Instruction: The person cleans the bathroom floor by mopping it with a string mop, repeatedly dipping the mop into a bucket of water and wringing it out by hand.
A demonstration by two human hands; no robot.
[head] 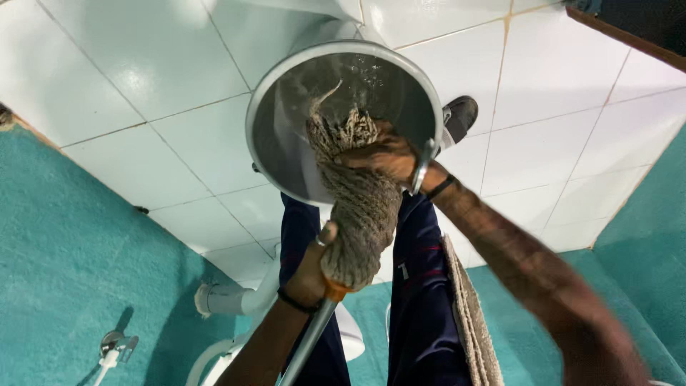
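A grey string mop head (361, 214) hangs over a round metal bucket (266, 114) that holds water. My right hand (382, 157) squeezes the mop strands just above the bucket's rim. My left hand (314, 268) grips the mop lower down, at the orange collar (334, 289) where the metal handle (307, 339) begins. The strand ends reach into the bucket.
The floor is white tile (143, 86). Teal tiled walls (71, 271) stand at left and right. A white pipe (229, 299) and a small tap (114, 347) are at lower left. My dark trousers (421, 300), one shoe (459, 116) and a beige cloth (468, 314) are below the bucket.
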